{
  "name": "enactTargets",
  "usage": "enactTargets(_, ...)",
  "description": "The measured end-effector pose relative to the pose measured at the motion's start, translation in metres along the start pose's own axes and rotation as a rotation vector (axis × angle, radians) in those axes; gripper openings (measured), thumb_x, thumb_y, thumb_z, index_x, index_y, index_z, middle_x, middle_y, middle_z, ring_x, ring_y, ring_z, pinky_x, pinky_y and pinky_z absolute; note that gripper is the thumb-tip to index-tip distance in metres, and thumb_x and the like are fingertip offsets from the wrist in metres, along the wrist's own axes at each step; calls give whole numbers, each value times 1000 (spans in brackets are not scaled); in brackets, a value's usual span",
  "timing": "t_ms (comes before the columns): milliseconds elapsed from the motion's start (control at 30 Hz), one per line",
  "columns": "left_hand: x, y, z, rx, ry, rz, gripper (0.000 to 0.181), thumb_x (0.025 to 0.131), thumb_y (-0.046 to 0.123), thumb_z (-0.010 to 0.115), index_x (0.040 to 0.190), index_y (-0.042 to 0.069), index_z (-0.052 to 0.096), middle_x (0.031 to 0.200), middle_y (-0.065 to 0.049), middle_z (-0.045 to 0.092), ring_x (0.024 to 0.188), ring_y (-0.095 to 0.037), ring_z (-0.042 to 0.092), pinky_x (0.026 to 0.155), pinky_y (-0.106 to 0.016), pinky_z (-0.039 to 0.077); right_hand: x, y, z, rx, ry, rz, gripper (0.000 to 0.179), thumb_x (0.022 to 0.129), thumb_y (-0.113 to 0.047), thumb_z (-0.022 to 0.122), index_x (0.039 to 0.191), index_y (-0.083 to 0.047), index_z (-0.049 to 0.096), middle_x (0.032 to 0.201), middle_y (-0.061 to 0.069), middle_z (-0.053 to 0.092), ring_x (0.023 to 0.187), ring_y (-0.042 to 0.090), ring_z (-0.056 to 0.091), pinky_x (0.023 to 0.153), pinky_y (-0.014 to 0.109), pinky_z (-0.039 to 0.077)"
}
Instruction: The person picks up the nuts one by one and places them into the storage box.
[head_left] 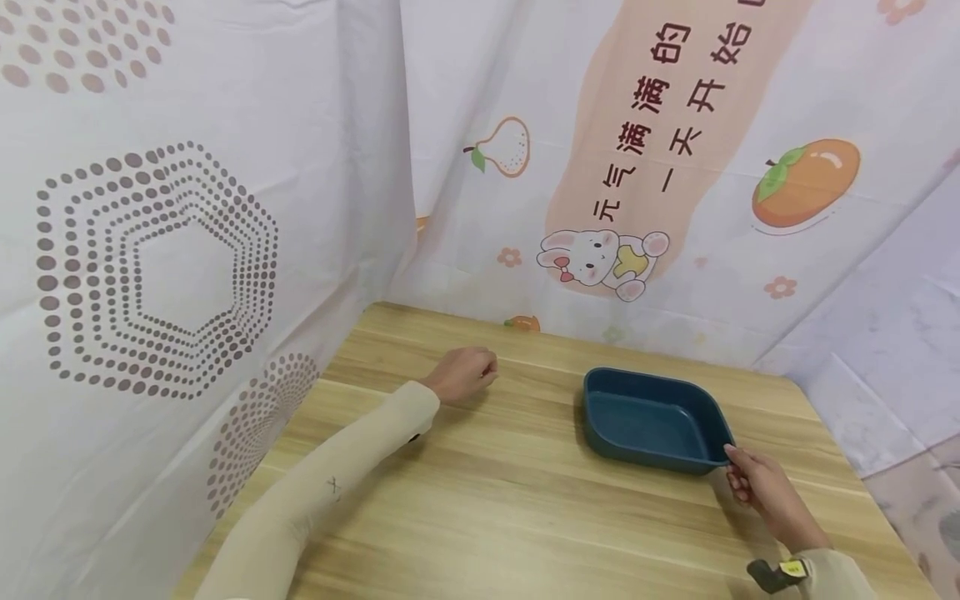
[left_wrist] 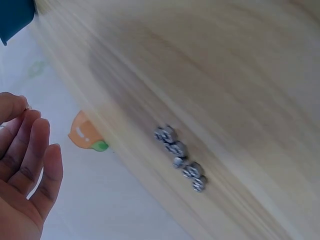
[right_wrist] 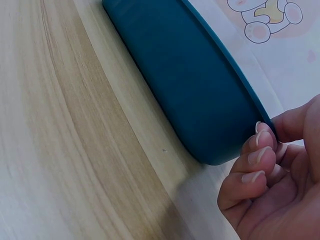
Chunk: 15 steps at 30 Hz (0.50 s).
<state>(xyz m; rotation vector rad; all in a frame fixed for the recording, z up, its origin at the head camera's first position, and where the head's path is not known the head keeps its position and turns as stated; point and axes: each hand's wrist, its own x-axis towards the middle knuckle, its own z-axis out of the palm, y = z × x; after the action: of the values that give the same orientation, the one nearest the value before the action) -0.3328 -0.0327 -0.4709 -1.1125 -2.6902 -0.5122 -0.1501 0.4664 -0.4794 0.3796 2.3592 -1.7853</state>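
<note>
Wood-grain table (head_left: 510, 508), blue tray (head_left: 648, 425) over on the right, and the right hand (head_left: 761, 487) pinches its corner rim (right_wrist: 244, 78)!
Tray looks light, stiff, smooth; rim's the place to grip; left hand (head_left: 461, 375) curls its fingers, pinching anything or not I can't tell; small metal pieces (left_wrist: 177, 149) nearby look hard and slippery, best picked singly.

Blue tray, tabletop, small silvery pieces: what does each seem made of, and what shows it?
Blue tray: probably plastic, smooth, low sheen; soft highlights, rounded corners.
Tabletop: wood or wood-look laminate; streaky grain.
Small silvery pieces: perhaps metal, shiny; bright glints, though blur leaves it open.
</note>
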Motion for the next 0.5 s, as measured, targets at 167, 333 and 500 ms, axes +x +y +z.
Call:
enactTargets(167,7,6,0,42,-2,26,13,102,16,63,92,14,71,87,5,68,71,-4,58,65,-19,49,1,0,1,15,0,-29,43,113,-34,41,85,-4,55,69,-4,48,57,8,43,52,24,39)
enactTargets(333,11,12,1,59,3,55,11,102,17,65,93,14,72,87,4,69,72,-5,58,65,-19,49,0,0,2,16,6,-38,43,113,-34,41,85,-4,55,69,-4,48,56,7,43,52,24,39)
enactTargets(500,14,15,2,58,-3,54,11,101,18,67,93,14,72,87,4,68,71,-6,57,64,-20,49,1,1,1,18,10,-33,43,113,-34,42,84,-4,55,69,-3,48,56,8,43,51,24,39)
